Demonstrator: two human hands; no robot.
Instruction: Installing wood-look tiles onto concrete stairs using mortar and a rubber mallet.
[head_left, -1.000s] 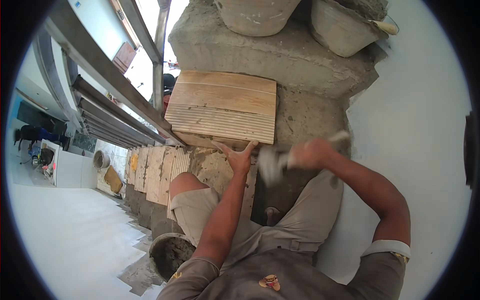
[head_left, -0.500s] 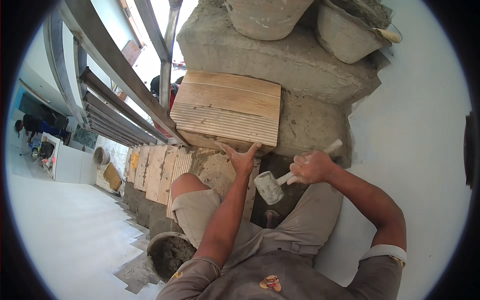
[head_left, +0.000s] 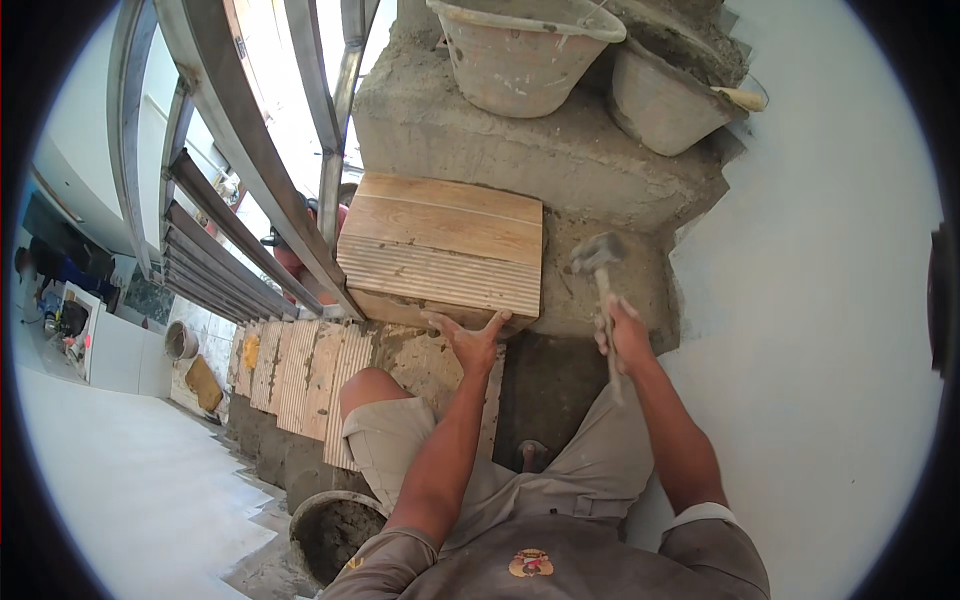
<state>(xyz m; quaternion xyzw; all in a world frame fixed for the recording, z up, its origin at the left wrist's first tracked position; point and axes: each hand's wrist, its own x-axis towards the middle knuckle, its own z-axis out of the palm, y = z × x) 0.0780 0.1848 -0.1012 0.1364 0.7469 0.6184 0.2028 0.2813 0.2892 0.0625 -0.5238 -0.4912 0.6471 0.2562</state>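
Note:
In my right hand is a mallet, its fingers wrapped round the pale handle. The mallet's grey, mortar-smeared head is raised beside the right end of a stair step, and it looks blurred. Wood-look tiles cover that step, with a ribbed strip along its front edge. My left hand rests against the step's upright front tile, thumb and fingers spread wide. Part of that front tile is hidden behind the hand.
A metal railing runs along the left. Two mortar-stained tubs stand on the bare concrete step above. A bucket of mortar sits by my left leg. Ribbed tiled steps descend leftward; other people are beyond the railing. White wall on the right.
The mallet has swung from low in front of my knees up to the step's right side, its head now pointing away from me. My left hand stays against the front tile.

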